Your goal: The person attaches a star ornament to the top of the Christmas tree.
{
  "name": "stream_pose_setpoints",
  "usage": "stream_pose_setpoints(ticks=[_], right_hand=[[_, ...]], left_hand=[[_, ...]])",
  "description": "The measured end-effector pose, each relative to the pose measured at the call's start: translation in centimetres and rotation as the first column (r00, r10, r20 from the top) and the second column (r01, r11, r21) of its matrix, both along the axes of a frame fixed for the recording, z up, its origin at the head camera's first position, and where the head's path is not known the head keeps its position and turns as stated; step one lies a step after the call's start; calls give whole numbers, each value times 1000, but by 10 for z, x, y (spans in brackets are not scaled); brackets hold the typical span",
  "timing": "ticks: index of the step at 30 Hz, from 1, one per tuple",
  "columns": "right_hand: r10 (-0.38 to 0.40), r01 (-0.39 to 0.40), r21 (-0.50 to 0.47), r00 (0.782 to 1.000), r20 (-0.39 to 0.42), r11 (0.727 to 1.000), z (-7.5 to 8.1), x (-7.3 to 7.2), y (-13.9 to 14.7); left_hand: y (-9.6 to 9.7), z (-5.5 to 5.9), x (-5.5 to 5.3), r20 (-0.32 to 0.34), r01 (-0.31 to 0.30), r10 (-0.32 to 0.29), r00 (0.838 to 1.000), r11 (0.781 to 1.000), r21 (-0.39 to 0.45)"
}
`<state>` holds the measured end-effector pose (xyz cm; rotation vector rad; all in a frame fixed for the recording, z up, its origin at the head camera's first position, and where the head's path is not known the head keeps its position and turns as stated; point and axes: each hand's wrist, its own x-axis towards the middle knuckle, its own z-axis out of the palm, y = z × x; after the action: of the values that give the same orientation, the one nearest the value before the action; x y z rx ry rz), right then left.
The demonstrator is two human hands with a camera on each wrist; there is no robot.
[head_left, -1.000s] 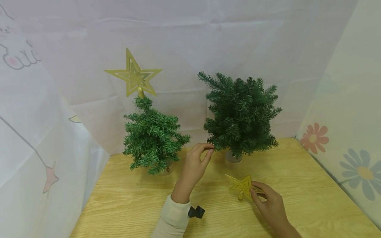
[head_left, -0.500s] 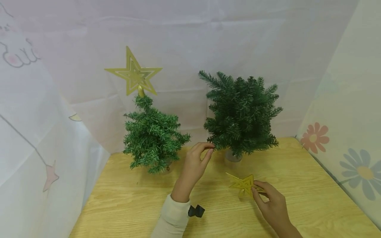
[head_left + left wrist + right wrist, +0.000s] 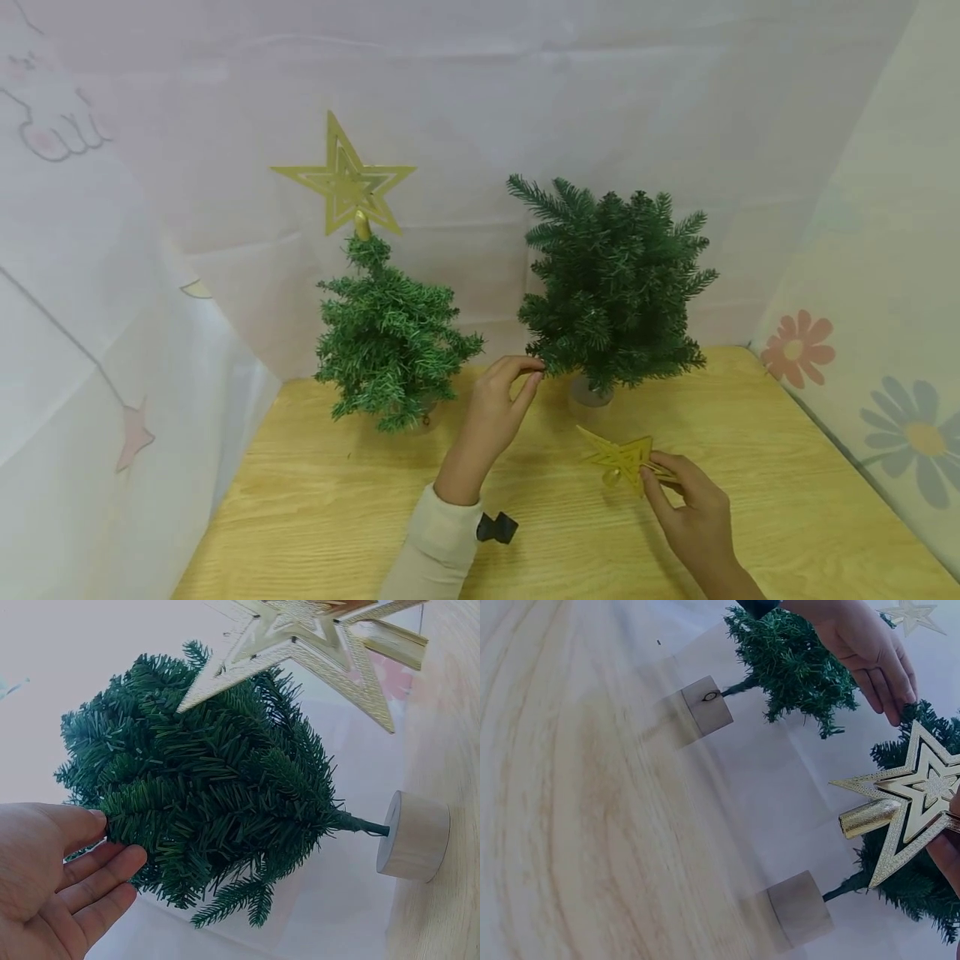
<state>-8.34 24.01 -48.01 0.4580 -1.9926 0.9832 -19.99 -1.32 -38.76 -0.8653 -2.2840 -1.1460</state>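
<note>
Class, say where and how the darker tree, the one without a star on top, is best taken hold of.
The darker tree is probably best gripped round its cylindrical base, coming in low from the front. That base stands upright on the table and shows plain sides, whereas the branches above are bushy and would likely bend.

I am looking down at a wooden table (image 3: 315, 533), its yellowish grain running from left to right. At the far side, a pale, pinkish sheet (image 3: 465, 100) is hanging behind it, showing creases. On the left, a whitish sheet (image 3: 45, 475) is displaying a cartoon animal (image 3: 60, 125), a pink star (image 3: 135, 435) and a small yellow shape (image 3: 197, 289). On the right, a cream sheet (image 3: 877, 275) is showing a red flower (image 3: 793, 350) and, nearer, a blue-grey flower (image 3: 922, 438).
</note>
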Motion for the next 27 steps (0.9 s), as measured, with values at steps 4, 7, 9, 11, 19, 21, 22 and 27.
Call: stream_pose_setpoints(ticks=[4,7,9,11,19,21,22,27], right_hand=[[-8,8,-9,1000,-14,1000,7,1,-1],[-23,23,-3,1000,-18,1000,13,2,-1],[-32,32,2,999,-22,999,16,2,-1],[-36,36,2,999,-24,999,19,2,0],[-43,43,-2,999,-28,999,27,1,4],[-34,33,-6,999,-33,999,31,0,4],[-33,33,-5,999,-36,999,33,0,5],[-25,24,-11,999,-46,1000,46,-3,6]], left_hand=[[0,0,0,2,4,-4,1000,1000,-4],[0,0,0,2,4,-4,1000,1000,-6],[0,0,1,6,2,-2,1000,1000,-9],[0,0,1,12,-2,2,1000,1000,-11],[0,1,3,34,4,-4,999,1000,-9],[0,1,3,34,2,-2,999,1000,-9],[0,1,3,35,2,-1,999,1000,-10],[-1,2,3,34,7,-7,999,1000,-8]])
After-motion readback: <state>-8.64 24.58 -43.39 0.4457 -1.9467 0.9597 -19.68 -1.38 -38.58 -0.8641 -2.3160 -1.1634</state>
